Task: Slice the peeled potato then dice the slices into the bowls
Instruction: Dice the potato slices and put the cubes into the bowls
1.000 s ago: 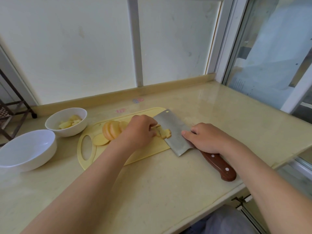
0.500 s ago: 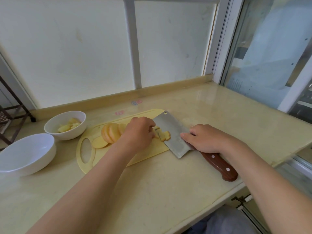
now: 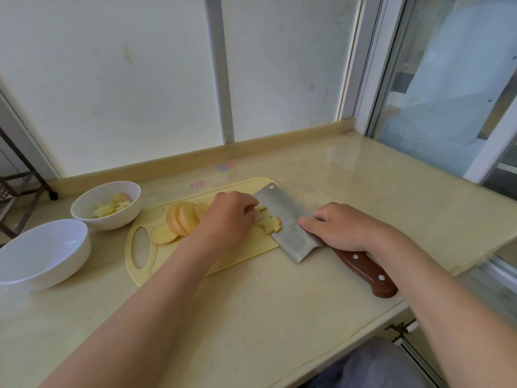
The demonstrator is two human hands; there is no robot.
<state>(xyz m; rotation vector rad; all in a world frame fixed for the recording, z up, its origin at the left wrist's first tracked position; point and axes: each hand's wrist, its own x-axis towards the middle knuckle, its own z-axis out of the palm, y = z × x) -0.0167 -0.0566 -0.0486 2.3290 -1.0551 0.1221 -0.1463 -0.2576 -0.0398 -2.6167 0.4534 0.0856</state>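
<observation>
Little has changed over the last second. The left hand (image 3: 229, 217) and right hand (image 3: 341, 228) sit where they were, and the cleaver (image 3: 282, 217) has kept its place and angle. Only the view has shifted a little.

The cleaver's long axis runs on a diagonal, with the square tip far and left and the brown wooden handle pointing near and right, out past the board (image 3: 246, 252). Its cutting edge is down on the board and its flat side leans up towards the right. The right hand grips it where the handle meets the blade, with one finger laid out along the flat. The left hand is curled, knuckles up, and its fingertips hold the cut pieces (image 3: 268, 221) against the left side of the blade.

The board lies lengthwise left to right on the worktop (image 3: 279, 317), with its grip hole at the left end.

There is one cleaver and one board. Two white bowls stand left of the board. The small bowl (image 3: 112, 224), farther back, holds potato chunks, and the large bowl (image 3: 42, 264) is nearer. The potato slices (image 3: 181, 219) lean together in a fan of at least three just left of the left hand, and a single slice (image 3: 163, 233) lies flat beside them. The cut pieces form a small heap that is too bunched to count.
</observation>
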